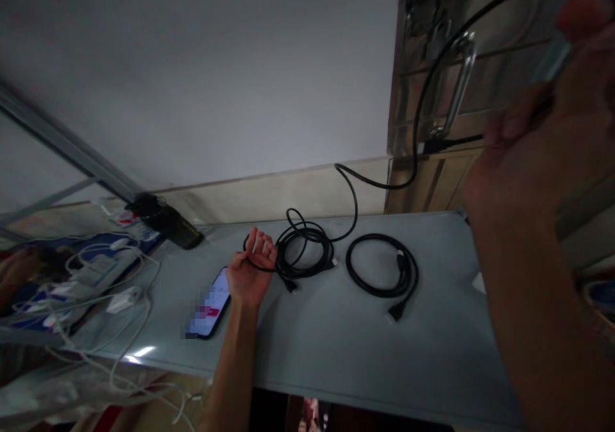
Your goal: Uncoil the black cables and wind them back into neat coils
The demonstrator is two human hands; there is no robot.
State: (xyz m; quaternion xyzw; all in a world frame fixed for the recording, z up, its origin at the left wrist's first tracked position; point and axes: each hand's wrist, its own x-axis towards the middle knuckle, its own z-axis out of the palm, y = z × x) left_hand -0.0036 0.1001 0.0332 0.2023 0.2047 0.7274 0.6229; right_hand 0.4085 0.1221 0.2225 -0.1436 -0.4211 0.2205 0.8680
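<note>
My left hand point(252, 266) is palm up over the table, its fingers curled, with a loop of black cable across them. Beside it lies a coiled black cable point(307, 272) with connector ends showing. From that coil a strand rises to my right hand point(533, 111), raised at the upper right and blurred, closed around black cable. A black plug point(435, 145) hangs just left of my right hand. A second coiled black cable point(353, 272), with its plug point(396, 311), rests on the table to the right of the first coil.
A lit phone point(211, 307) lies left of my left hand on the grey table point(336, 348). A dark bottle point(170, 224) leans behind it. White cables and a power strip point(93, 278) fill the left side, where another person's hand shows. A metal door handle point(461, 86) is at upper right.
</note>
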